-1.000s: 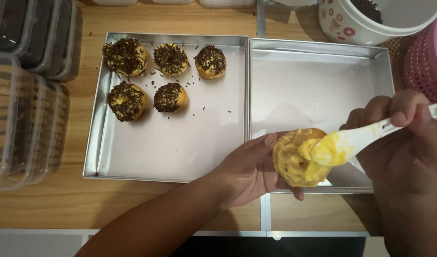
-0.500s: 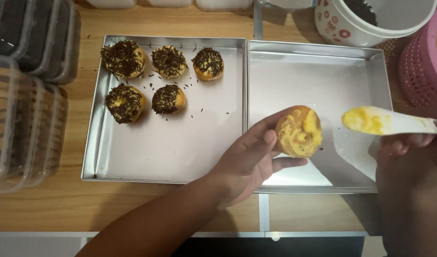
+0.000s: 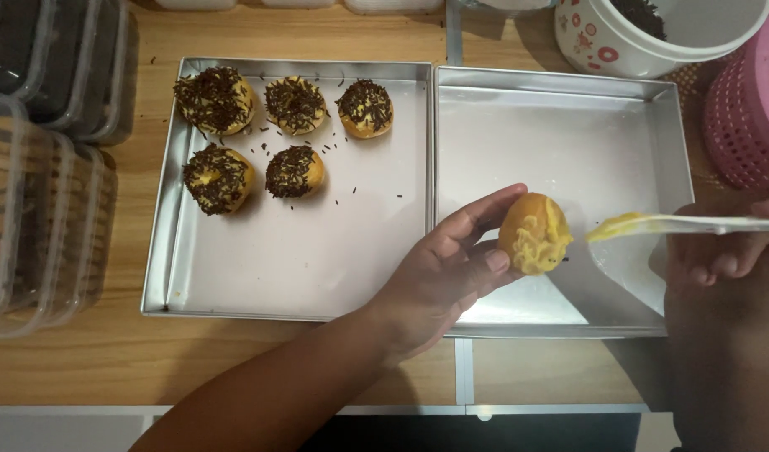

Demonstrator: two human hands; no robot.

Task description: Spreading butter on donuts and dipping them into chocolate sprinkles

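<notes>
My left hand [image 3: 441,274] holds a small round bun [image 3: 533,233] by its edge, tilted, with yellow cream smeared over its face. It hangs above the right metal tray [image 3: 560,117]. My right hand [image 3: 730,251] grips a white spatula [image 3: 677,223] whose tip carries yellow cream, just right of the bun and not touching it. The left metal tray [image 3: 317,251] holds several buns topped with chocolate sprinkles [image 3: 259,134] in its far left corner.
Stacked clear plastic boxes [image 3: 41,167] stand at the left. A white bowl of chocolate sprinkles [image 3: 652,33] sits at the back right, beside a pink basket [image 3: 748,109]. Everything rests on a wooden table [image 3: 234,360].
The spatula was spreading cream on the bun, then pulled away to the right. My left hand turned the bun and lifted it slightly toward the tray's middle.
</notes>
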